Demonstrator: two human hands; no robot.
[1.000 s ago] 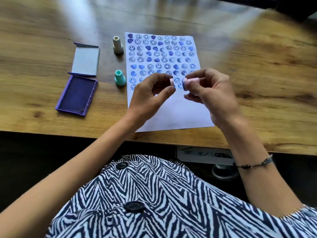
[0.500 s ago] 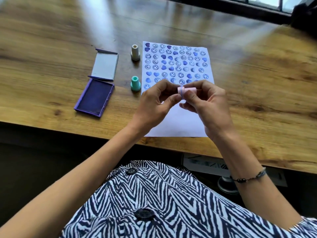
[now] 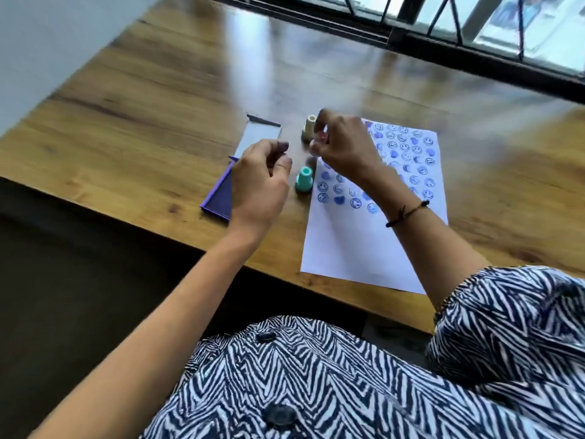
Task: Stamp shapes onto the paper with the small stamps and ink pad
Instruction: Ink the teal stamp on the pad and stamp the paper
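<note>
- Worktop (image 3: 152, 128): wood-grain surface, glossy, with window light reflected across its far half; it carries everything listed below.
- Window frame (image 3: 411, 36): dark bars along the far edge of the worktop, blurred.
- Shirt (image 3: 316, 375): zebra-striped, dark buttons down the front, fills the bottom of the view; a short sleeve covers the right upper arm.
- Paper (image 3: 357, 245): white sheet lying flat on the right half of the worktop. Its far part is covered in rows of blue smiley faces and hearts; the near part is bare. The right forearm crosses above it.
- Ink pad (image 3: 218, 198): purple tray lying open to the left of the paper, mostly hidden under the left hand; its lid (image 3: 256, 137) lies flat just beyond, pale inside facing up.
- Left hand (image 3: 259, 182): hovering above the ink pad, fingers loosely curled and partly apart, nothing in its grasp; ink stains show on the fingertips.
- Right hand (image 3: 342, 147): raised over the paper's far-left corner, fingers pinched together on a small pink stamp (image 3: 319, 141). The stamp is blurred and mostly covered by the fingers.
- Bracelet (image 3: 408, 212): thin dark cord around the right wrist.
- Teal stamp (image 3: 304, 179): standing upright on the worktop between the ink pad and the paper's left edge.
- Cream stamp (image 3: 309, 128): standing upright farther back, just beside the right hand; whether they touch cannot be told.
</note>
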